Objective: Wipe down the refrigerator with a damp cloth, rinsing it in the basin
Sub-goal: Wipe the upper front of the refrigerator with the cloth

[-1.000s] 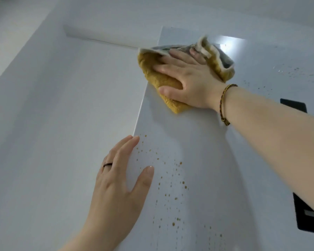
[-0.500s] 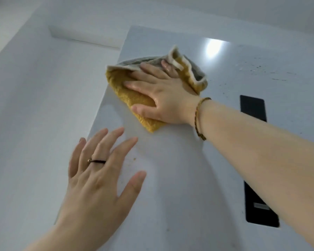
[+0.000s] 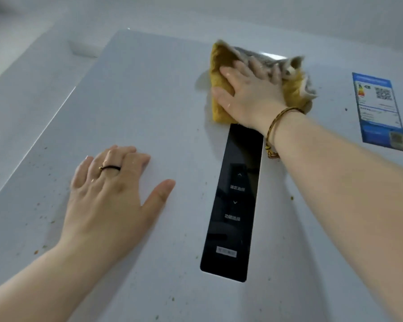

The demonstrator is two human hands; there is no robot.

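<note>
The white refrigerator door (image 3: 163, 108) fills the view, seen from below looking up. My right hand (image 3: 249, 96) presses a yellow and grey cloth (image 3: 221, 63) flat against the upper door, just above the black control panel (image 3: 235, 201). My left hand (image 3: 112, 194), with a dark ring, lies flat and spread on the door to the left of the panel, holding nothing. Small brown specks dot the door near its left edge and lower right. The basin is out of view.
A blue energy label (image 3: 379, 110) is stuck on the door at the right. White cabinet panelling (image 3: 21, 94) runs along the fridge's left side, and a white ceiling (image 3: 265, 15) sits above its top edge.
My right hand has slid the cloth rightward from the door's top left corner to above the control panel. My left hand has moved further onto the door face. The view has shifted right.
</note>
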